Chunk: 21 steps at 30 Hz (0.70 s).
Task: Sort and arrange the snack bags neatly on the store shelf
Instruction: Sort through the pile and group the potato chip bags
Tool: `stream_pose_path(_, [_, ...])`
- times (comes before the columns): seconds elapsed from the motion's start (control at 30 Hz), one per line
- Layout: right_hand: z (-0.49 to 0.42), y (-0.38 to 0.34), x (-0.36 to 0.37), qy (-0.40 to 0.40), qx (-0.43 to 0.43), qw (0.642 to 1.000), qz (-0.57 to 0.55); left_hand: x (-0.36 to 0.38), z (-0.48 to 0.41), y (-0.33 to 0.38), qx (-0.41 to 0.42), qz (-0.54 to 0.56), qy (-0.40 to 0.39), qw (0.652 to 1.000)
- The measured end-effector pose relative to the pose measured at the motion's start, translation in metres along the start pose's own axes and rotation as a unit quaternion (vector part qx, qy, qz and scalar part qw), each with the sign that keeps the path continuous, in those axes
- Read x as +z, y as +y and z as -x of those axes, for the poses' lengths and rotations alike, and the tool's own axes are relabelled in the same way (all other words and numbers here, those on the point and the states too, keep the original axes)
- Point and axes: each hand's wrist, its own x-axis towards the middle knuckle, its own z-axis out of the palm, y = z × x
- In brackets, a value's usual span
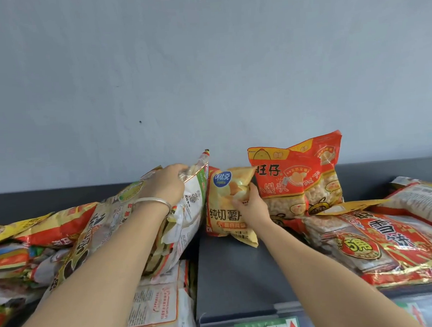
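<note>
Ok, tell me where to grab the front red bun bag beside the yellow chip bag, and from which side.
Probably pinch the flat top seam of the front red bun bag, from above: it stands upright, top edge free, yellow chip bag close beside it, second red bag behind.

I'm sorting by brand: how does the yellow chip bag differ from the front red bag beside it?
The yellow chip bag is shorter than the front red bag. It is opaque; the red bag has a clear lower part showing small round pieces. The right hand grips the yellow bag; no hand holds the red one. Both stand upright on the shelf.
</note>
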Motion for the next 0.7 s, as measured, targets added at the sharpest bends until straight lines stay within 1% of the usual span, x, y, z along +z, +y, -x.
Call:
stream_pose_path(0.07, [-0.011, 0.004, -0.004, -0.024, 0.000, 1.000, 0.014, 0.000, 0.001, 0.000, 0.004, 0.000, -0.003, 1.000])
stream_pose_path(0.2, [-0.026, 0.006, -0.003, -0.052, 0.026, 0.996, 0.070, 0.001, 0.001, 0.000, 0.010, -0.003, -0.012, 1.000])
stream_pose_path(0.3, [-0.035, 0.004, -0.008, -0.085, 0.017, 0.990, 0.112, 0.001, 0.001, 0.000, 0.009, 0.001, -0.019, 1.000])
stream_pose_path(0.33, [-0.038, 0.003, -0.011, -0.082, 0.018, 0.988, 0.132, 0.001, 0.001, 0.000, 0.008, 0.003, -0.020, 1.000])
stream_pose_path(0.37, [-0.039, 0.003, -0.012, -0.061, 0.020, 0.986, 0.156, 0.001, 0.002, 0.000, 0.007, 0.004, -0.020, 1.000])
stream_pose_path(0.47, [-0.035, 0.005, -0.008, 0.057, -0.006, 0.972, 0.230, 0.003, 0.004, 0.001, 0.006, 0.001, -0.022, 1.000])
stream_pose_path(0.53, [-0.027, 0.008, -0.002, 0.106, -0.055, 0.961, 0.251, 0.004, 0.004, 0.001, 0.004, -0.003, -0.022, 1.000])
stream_pose_path(0.57, [-0.024, 0.009, 0.000, 0.119, -0.091, 0.955, 0.254, 0.004, 0.004, 0.001, 0.005, -0.005, -0.024, 1.000])
stream_pose_path(0.6, [-0.022, 0.010, 0.001, 0.113, -0.130, 0.952, 0.255, 0.004, 0.005, 0.002, 0.005, -0.004, -0.026, 1.000])
stream_pose_path(0.63, [-0.021, 0.010, 0.001, 0.088, -0.157, 0.952, 0.246, 0.004, 0.005, 0.002, 0.006, -0.002, -0.029, 1.000])
stream_pose_path(0.67, [-0.021, 0.011, 0.001, 0.053, -0.161, 0.960, 0.221, 0.005, 0.005, 0.002, 0.006, -0.002, -0.032, 0.999])
stream_pose_path(0.7, [-0.020, 0.011, 0.001, 0.016, -0.141, 0.973, 0.180, 0.005, 0.005, 0.003, 0.007, -0.001, -0.034, 0.999])
